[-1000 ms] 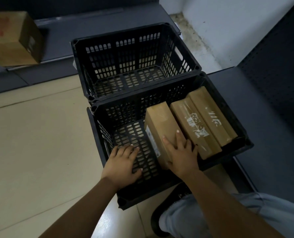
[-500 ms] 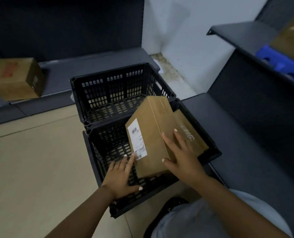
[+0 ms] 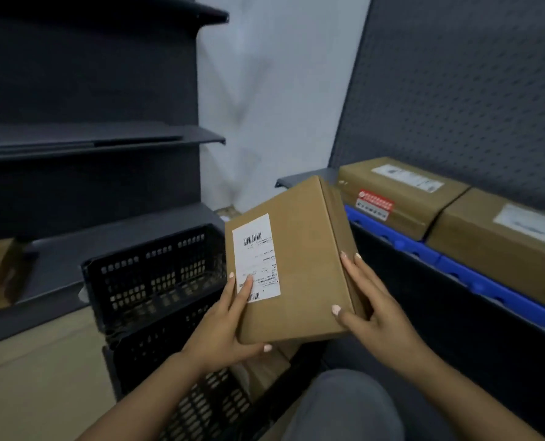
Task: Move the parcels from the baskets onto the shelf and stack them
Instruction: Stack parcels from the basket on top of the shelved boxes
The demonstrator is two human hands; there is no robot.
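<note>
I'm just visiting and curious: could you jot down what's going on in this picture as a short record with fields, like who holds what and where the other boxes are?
Held item: brown parcel with a white barcode label, lifted above the baskets
Left hand: grips the parcel's lower left corner, thumb on the label
Right hand: grips the parcel's right edge
Baskets: two black baskets, far one and near one, on the floor
Shelf on the right: two brown boxes, and, side by side on blue trays
Task stage: parcel not yet on the shelf
</note>
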